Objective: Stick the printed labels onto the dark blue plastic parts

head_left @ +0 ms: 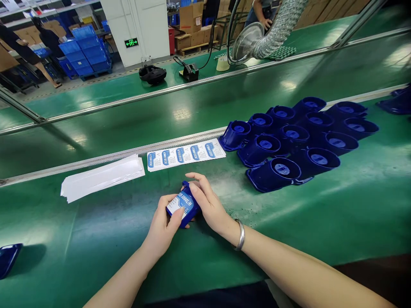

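Both my hands hold one dark blue plastic housing (193, 208) above the green bench, its face turned towards me. A blue and white label lies on that face. My left hand (164, 222) grips the left side, thumb pressed on the label. Around the upper right edge curls my right hand (210, 203), its thumb near the top; a silver bangle circles that wrist. Behind my hands lies a stack of printed label strips (186, 155). White paper strips (103, 176) lie to its left.
Several blue housings (272, 175) stand in rows at the right, round openings up. Another blue part (9, 259) is at the left edge. A metal rail (115, 102) crosses behind. Beyond it are a soldering-iron stand (190, 72), a foil duct (279, 32) and a person's hand (266, 22).
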A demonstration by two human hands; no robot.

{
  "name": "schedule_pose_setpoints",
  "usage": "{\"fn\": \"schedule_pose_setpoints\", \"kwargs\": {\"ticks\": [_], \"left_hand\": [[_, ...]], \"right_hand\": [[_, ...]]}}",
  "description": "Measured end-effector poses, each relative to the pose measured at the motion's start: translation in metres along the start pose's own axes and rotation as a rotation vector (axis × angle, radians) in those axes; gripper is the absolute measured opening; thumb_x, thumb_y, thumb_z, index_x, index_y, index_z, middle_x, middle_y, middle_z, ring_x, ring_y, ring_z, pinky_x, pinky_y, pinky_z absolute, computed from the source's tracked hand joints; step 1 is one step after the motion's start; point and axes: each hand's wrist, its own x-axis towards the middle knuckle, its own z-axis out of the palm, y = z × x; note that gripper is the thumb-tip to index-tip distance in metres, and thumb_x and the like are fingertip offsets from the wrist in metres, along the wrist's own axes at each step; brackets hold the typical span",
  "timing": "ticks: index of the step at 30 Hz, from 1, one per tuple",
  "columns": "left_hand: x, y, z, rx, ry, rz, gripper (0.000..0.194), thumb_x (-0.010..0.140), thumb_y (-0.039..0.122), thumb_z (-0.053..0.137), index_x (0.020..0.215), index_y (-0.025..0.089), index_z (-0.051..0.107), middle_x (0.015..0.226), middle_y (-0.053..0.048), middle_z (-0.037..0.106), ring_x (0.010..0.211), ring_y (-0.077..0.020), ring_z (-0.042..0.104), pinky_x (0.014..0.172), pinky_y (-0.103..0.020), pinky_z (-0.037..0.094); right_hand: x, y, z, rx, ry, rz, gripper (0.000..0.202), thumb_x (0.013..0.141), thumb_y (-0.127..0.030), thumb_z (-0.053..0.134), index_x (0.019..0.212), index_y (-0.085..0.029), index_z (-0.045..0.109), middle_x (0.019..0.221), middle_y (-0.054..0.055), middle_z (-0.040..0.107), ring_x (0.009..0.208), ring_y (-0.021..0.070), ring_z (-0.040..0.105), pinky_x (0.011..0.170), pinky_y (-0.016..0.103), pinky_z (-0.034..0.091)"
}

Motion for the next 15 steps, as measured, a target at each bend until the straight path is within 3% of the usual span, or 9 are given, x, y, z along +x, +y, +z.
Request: {"fn": "schedule_pose_setpoints", "kwargs": {"ticks": [2, 5, 7, 9, 10, 12, 15], "left_hand": [[-0.001, -0.002, -0.001, 0.064, -0.01, 0.02, 0.047, 0.092, 0.051, 0.063, 0.125, 0.021, 0.049, 0.119, -0.011, 0.06, 0.094, -0.0265, 0.07, 0.074, -0.043, 0.062], [-0.002, -0.002, -0.001, 0.15, 0.013, 0.06, 0.054, 0.087, 0.044, 0.071, 0.131, 0.022, 0.046, 0.123, -0.012, 0.058, 0.102, -0.0284, 0.067, 0.082, -0.045, 0.06], [-0.003, 0.001, -0.002, 0.202, 0.042, 0.082, 0.07, 0.076, 0.036, 0.083, 0.134, 0.024, 0.046, 0.129, -0.012, 0.056, 0.11, -0.03, 0.064, 0.09, -0.046, 0.057], [-0.004, 0.006, -0.003, 0.101, -0.004, 0.047, 0.087, 0.064, 0.031, 0.092, 0.139, 0.028, 0.046, 0.137, -0.012, 0.054, 0.115, -0.0314, 0.061, 0.092, -0.045, 0.056], [-0.003, 0.009, -0.004, -0.016, -0.044, 0.007, 0.087, 0.065, 0.034, 0.092, 0.139, 0.028, 0.048, 0.139, -0.012, 0.053, 0.115, -0.0316, 0.061, 0.089, -0.044, 0.057], [-0.002, 0.013, -0.005, -0.277, -0.074, -0.092, 0.066, 0.078, 0.046, 0.081, 0.135, 0.026, 0.055, 0.135, -0.012, 0.058, 0.109, -0.029, 0.063, 0.081, -0.04, 0.059], [0.003, 0.015, -0.007, -0.511, 0.023, -0.234, 0.036, 0.09, 0.046, 0.069, 0.113, 0.018, 0.071, 0.108, -0.008, 0.069, 0.091, -0.0189, 0.065, 0.072, -0.028, 0.055]], "right_hand": [[0.0, 0.002, 0.0, 0.005, 0.001, -0.012, 0.043, 0.107, -0.056, 0.043, 0.138, -0.027, 0.042, 0.105, 0.005, 0.058, 0.089, 0.0231, 0.062, 0.064, 0.033, 0.056], [0.001, 0.004, -0.002, -0.02, 0.013, -0.09, 0.04, 0.109, -0.053, 0.042, 0.139, -0.026, 0.043, 0.106, 0.005, 0.059, 0.1, 0.0249, 0.06, 0.086, 0.039, 0.053], [0.002, 0.004, -0.004, -0.025, 0.006, -0.113, 0.04, 0.109, -0.051, 0.041, 0.139, -0.026, 0.043, 0.108, 0.006, 0.06, 0.102, 0.0251, 0.06, 0.091, 0.041, 0.05], [0.001, 0.003, -0.006, -0.027, -0.015, -0.138, 0.04, 0.11, -0.051, 0.042, 0.14, -0.025, 0.043, 0.112, 0.007, 0.059, 0.103, 0.0255, 0.06, 0.091, 0.042, 0.049], [0.001, 0.002, -0.007, -0.035, -0.029, -0.165, 0.041, 0.109, -0.051, 0.042, 0.141, -0.025, 0.043, 0.115, 0.008, 0.059, 0.107, 0.0261, 0.059, 0.093, 0.042, 0.049], [-0.001, 0.0, -0.008, -0.081, -0.062, -0.264, 0.044, 0.108, -0.053, 0.044, 0.143, -0.025, 0.042, 0.125, 0.01, 0.055, 0.116, 0.0281, 0.056, 0.099, 0.045, 0.046], [-0.004, -0.004, -0.009, -0.197, -0.154, -0.441, 0.05, 0.106, -0.055, 0.047, 0.145, -0.025, 0.04, 0.131, 0.011, 0.051, 0.119, 0.0307, 0.052, 0.104, 0.05, 0.044]]}}
